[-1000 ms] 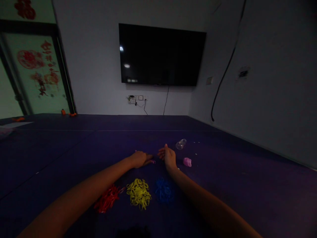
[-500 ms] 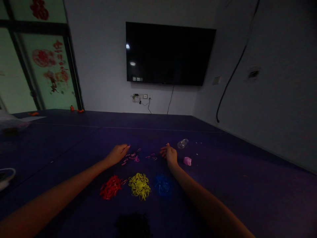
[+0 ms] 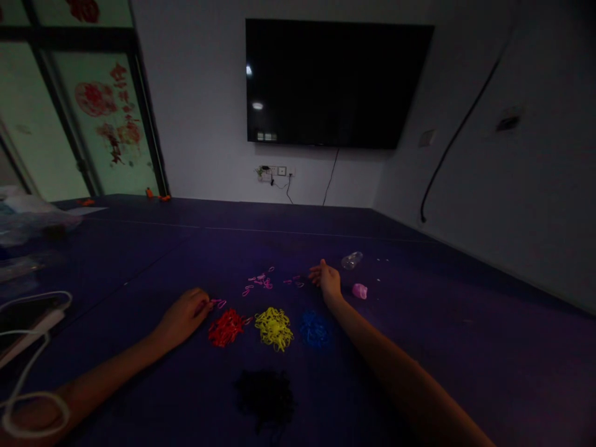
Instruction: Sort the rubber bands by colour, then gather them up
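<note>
My left hand point(image 3: 189, 315) rests low over the purple surface, left of the red rubber bands point(image 3: 226, 328). Its fingers are pinched, and pink rubber bands point(image 3: 218, 303) stick out at the fingertips. My right hand point(image 3: 327, 280) lies with its fingers apart and nothing visible in them, just right of a few loose pink bands point(image 3: 294, 282). Between the hands is a scatter of more pink rubber bands point(image 3: 259, 280). Nearer me are piles of yellow rubber bands point(image 3: 274, 329), blue rubber bands point(image 3: 315, 329) and black rubber bands point(image 3: 265, 394).
Right of my right hand lie a clear plastic container point(image 3: 352, 260) and a pink lump-like piece point(image 3: 359, 290). A white cable point(image 3: 35, 372) and plastic bags point(image 3: 32, 217) are at the left. A television point(image 3: 330, 84) hangs on the far wall.
My left hand has moved left and nearer me, from beside the pink scatter to left of the red pile, bringing pink bands along. My right hand keeps its place while the view shifts.
</note>
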### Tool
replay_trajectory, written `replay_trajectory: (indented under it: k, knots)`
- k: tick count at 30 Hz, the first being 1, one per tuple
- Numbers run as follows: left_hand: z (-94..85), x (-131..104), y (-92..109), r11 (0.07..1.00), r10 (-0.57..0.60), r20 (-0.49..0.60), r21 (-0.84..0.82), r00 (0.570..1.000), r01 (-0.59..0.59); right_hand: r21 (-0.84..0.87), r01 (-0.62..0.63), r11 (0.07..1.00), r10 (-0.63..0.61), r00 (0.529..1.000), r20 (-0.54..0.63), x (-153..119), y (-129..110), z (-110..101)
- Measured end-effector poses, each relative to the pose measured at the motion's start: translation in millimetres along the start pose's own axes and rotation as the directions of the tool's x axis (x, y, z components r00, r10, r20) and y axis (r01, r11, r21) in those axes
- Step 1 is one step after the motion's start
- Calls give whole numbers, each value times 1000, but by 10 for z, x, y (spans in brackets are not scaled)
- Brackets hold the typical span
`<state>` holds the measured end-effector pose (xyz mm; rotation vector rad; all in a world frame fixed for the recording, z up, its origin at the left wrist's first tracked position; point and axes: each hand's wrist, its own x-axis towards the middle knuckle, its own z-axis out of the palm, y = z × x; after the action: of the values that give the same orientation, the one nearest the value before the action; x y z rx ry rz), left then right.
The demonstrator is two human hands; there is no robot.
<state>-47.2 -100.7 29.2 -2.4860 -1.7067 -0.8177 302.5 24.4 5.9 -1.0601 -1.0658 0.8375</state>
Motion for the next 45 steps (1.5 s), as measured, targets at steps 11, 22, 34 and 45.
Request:
replay_trajectory:
  k: [11,22,34,45]
  knots:
    - [-51,54,-107,964,169,163,-230,972,-129,-34,-5,999,6,1000,25,-19,-24,-11]
    - [-120,-110,-192,958,72,150,-285,986,-27,-44,-13,999,15,999,47,-51,-50,-21]
    - [-98,-257,-138,973,48,148,-230,988,-12,-299,203,932,-125,957,262,-32,104,-11]
    - [-115,-318,-219,966,-201,-163,-199,966,167,-562,262,785,91,848,523,-44,214,749]
